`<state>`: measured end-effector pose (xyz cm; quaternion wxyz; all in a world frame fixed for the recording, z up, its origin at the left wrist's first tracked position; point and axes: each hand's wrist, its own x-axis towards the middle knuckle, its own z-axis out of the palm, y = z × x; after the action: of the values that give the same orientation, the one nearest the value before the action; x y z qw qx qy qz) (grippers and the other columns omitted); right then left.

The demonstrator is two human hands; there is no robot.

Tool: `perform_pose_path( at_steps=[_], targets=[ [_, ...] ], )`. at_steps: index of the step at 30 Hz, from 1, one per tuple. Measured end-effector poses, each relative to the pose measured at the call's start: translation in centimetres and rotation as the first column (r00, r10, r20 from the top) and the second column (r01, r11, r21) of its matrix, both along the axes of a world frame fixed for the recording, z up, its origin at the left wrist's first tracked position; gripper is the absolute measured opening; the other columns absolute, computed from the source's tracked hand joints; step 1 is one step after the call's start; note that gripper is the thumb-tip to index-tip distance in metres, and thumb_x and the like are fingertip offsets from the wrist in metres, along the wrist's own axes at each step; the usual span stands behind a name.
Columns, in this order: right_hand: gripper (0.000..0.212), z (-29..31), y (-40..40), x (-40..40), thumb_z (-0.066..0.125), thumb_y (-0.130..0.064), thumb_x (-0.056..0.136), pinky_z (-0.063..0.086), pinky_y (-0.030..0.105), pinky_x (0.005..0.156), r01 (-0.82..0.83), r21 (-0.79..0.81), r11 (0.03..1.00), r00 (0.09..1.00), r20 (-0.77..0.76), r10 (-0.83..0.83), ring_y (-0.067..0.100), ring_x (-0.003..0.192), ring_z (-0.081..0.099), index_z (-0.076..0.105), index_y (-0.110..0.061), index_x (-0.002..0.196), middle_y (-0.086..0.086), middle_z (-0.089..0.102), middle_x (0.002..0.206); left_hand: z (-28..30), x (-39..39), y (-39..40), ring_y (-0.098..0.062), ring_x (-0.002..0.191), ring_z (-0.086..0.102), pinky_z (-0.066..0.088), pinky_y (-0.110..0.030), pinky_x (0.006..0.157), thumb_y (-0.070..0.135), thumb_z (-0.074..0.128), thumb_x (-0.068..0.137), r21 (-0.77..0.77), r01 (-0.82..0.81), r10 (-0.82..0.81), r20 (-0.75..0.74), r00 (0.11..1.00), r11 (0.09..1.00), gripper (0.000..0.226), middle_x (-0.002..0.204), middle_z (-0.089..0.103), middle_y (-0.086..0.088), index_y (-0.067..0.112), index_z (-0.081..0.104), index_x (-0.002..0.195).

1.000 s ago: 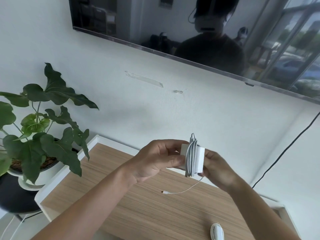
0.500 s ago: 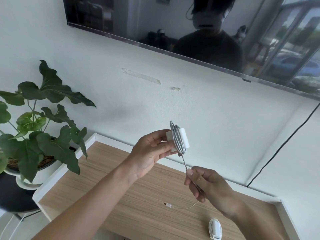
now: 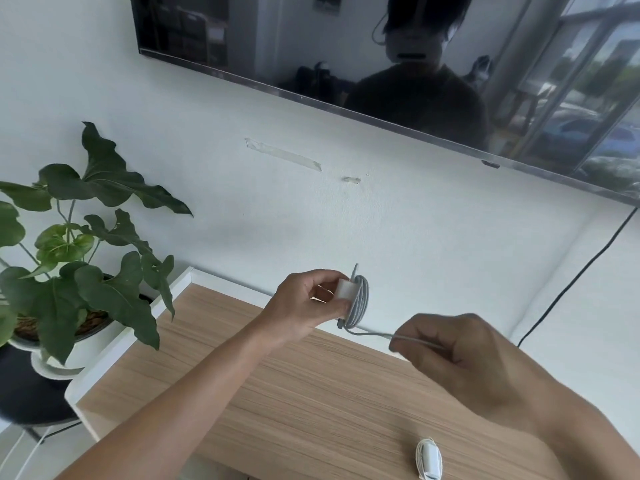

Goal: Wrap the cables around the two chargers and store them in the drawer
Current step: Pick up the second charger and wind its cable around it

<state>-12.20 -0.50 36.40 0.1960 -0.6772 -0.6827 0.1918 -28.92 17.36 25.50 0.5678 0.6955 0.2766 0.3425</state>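
Charger (image 3: 346, 295), a white block mid-frame above the desk, gripped by left hand (image 3: 304, 311), fingers curled round it. Grey cable (image 3: 362, 301) coiled on it; tail runs toward 4 o'clock, pinched by right hand (image 3: 460, 355). Best keep the tail taut, lay turns side by side. Second wrapped charger (image 3: 428, 459) at 5 o'clock on the matte woodgrain desk (image 3: 311, 410).

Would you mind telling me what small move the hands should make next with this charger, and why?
Probably another turn: the right hand should carry the loose cable around the charger that the left hand holds. A stretch still runs unwound between them, while the second charger on the table is already wrapped.
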Motion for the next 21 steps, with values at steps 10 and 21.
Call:
perform_pose_path(
  at_steps=[10,21],
  targets=[
    [0.012,1.2,3.7,2.3,0.066,-0.033,0.096,0.049,0.031,0.063,0.094,0.121,0.988,0.991,-0.11,-0.08,0.016,0.06,0.052,0.077,-0.033,0.09,-0.003,0.073,0.076,0.8,-0.1,-1.1,-0.005,0.079,0.062,0.049,-0.024,0.076,0.012,0.077,0.083,0.029,0.215,-0.213,-0.047,0.976,0.976,0.031,0.087,0.071,0.014,0.026,0.076,0.111],
    [0.028,-2.4,6.0,5.1,0.08,-0.042,0.076,0.025,0.026,0.05,0.148,-0.006,0.989,0.806,-0.578,-0.125,0.022,0.058,0.032,0.066,-0.018,0.077,0.006,0.056,0.06,1.3,-0.5,-2.1,-0.021,0.099,0.066,0.053,-0.044,0.095,0.015,0.077,0.084,-0.117,0.412,-0.386,0.192,0.902,0.904,0.041,0.107,0.071,-0.009,0.016,0.071,0.125]
  ],
)
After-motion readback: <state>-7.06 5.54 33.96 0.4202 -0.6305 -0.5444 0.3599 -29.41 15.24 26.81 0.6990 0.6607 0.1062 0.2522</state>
